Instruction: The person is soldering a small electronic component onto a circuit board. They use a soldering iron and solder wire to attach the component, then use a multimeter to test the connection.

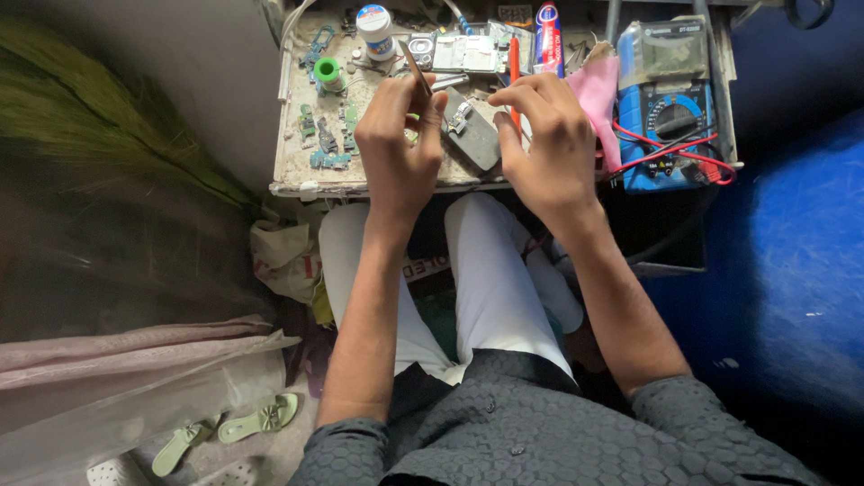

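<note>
A cluttered bench (pixel 297 175) carries a blue multimeter (pixel 668 112) at its right end. Left of the multimeter lies a grey phone board (pixel 474 135). Over it, the left hand (pixel 399 144) pinches thin tweezers (pixel 416 70); the right hand (pixel 544 135) curls half-closed, its grip unclear.

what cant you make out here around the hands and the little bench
- Head view: left hand hides how it grips the thin tool.
- Right hand covers whatever its fingertips touch.
- Meter dial marks too small.
- Bench back edge cut off by the frame top.
</note>
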